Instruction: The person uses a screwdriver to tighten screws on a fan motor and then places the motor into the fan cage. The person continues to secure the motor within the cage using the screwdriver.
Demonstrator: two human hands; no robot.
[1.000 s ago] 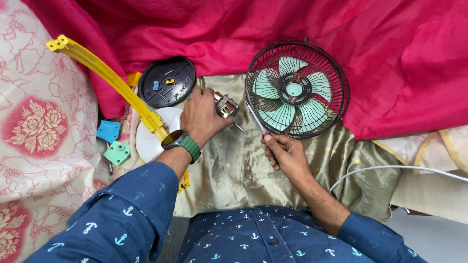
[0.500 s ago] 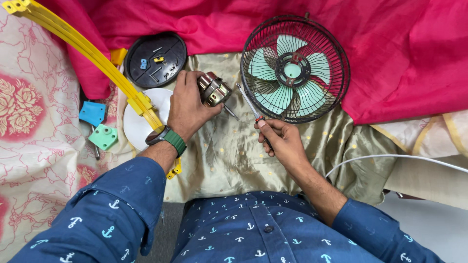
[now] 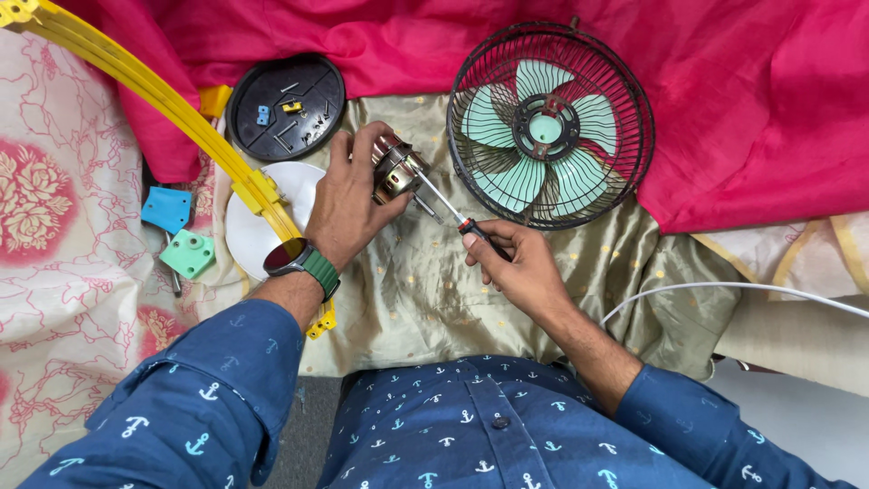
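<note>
1. motor (image 3: 396, 169): metal, w/ shaft; sits just left of fan cage (image 3: 550, 125), above gold cloth (image 3: 434, 290).
2. left hand (image 3: 348, 204) clamped round motor body.
3. right hand (image 3: 511, 263) closed on screwdriver (image 3: 453, 215); tip at motor.
4. handling: likely heavy, rigid, smooth. grip casing, not shaft.

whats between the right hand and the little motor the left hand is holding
In the head view, only the screwdriver spans it: the right hand grips its handle, and the metal shaft runs up-left to the motor in the left hand. Beneath lies olive-gold cloth.
</note>
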